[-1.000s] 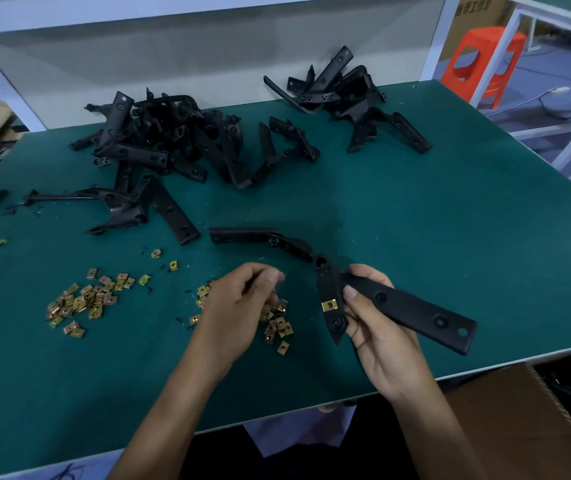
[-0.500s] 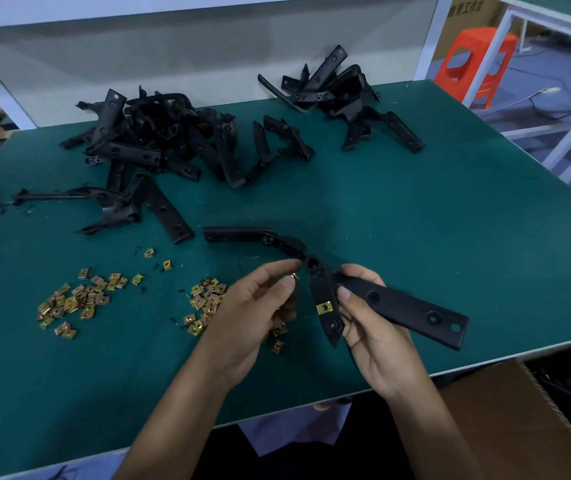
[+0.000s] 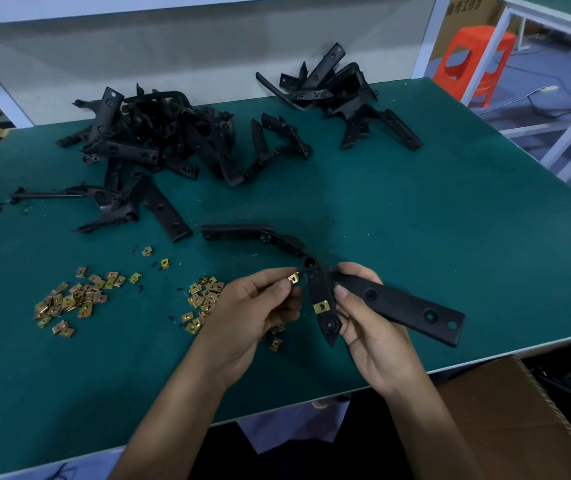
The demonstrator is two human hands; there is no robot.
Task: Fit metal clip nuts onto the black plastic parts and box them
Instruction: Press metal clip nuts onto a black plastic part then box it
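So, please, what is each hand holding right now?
Left hand: pinches one metal clip nut.
Right hand: holds the black plastic part.

the left hand (image 3: 249,313) hides part of a clip nut pile (image 3: 202,299); the frame edge crops the cardboard box (image 3: 519,420).

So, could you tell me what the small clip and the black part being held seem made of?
Clip nut: likely plated metal, shiny yellow-gold glint. Black part: apparently moulded plastic, matte black, with formed holes.
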